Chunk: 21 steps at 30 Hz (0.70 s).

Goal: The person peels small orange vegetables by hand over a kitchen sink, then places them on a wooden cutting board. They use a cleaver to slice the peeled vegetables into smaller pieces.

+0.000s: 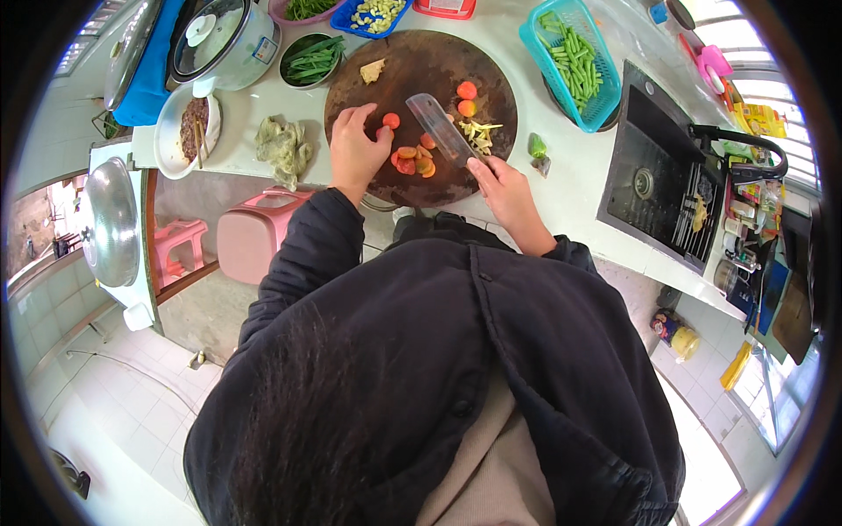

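On a round wooden chopping board point(368, 79), my right hand point(503, 191) grips the handle of a cleaver point(439, 128), its blade slanting to the upper left. My left hand point(358, 144) is at the board's left side, thumb and fingers apart around a small red tomato point(391, 120); a second red piece shows partly under the thumb. Cut tomato pieces point(413, 161) lie in a heap between the hands. Beyond the blade are two whole small tomatoes point(467, 90) and a pile of pale yellow strips point(480, 135). A piece of ginger point(372, 71) lies at the upper left.
A turquoise basket point(536, 66) of cut green beans stands right of the board, before the black sink point(625, 158). Leftward are a bowl of green vegetables point(312, 60), a crumpled cloth point(284, 148), a white bowl of minced meat point(172, 131) with chopsticks and an electric cooker point(243, 59).
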Tool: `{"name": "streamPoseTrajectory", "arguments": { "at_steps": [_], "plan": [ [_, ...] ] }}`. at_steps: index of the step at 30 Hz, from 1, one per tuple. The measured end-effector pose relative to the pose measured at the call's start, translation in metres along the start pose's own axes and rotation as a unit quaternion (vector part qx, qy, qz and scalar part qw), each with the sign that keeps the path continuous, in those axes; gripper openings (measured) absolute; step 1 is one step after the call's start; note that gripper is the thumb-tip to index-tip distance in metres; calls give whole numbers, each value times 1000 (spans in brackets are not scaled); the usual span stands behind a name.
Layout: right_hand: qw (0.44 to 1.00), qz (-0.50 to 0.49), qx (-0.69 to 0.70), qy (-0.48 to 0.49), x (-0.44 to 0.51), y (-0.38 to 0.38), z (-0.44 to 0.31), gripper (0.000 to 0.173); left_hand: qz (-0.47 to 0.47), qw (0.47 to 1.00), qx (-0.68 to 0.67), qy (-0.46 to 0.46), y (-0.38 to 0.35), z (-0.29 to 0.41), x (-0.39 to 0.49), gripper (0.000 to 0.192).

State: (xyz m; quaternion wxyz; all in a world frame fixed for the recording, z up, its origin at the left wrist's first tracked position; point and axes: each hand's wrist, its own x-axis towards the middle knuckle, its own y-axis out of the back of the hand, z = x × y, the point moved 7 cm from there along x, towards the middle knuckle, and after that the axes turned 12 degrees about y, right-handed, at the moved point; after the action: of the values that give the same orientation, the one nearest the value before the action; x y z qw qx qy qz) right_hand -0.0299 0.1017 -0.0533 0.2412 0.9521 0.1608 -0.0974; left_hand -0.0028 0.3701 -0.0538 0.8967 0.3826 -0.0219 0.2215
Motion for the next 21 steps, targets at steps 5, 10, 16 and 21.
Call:
{"name": "streamPoseTrajectory", "arguments": {
  "at_steps": [5,10,16,21],
  "plan": [
    [999,-16,-29,16,4,-8,-1,46,-134,989,-26,58,-30,-9,7,28],
    [999,-21,-40,31,11,-13,-2,47,-132,990,0,46,-33,-2,4,25],
    [996,16,-56,65,13,-15,-1,46,-112,992,54,7,-27,4,-1,21],
    [995,42,-62,64,26,-9,0,45,-125,991,-36,13,-47,12,-15,18]
  ]
}}
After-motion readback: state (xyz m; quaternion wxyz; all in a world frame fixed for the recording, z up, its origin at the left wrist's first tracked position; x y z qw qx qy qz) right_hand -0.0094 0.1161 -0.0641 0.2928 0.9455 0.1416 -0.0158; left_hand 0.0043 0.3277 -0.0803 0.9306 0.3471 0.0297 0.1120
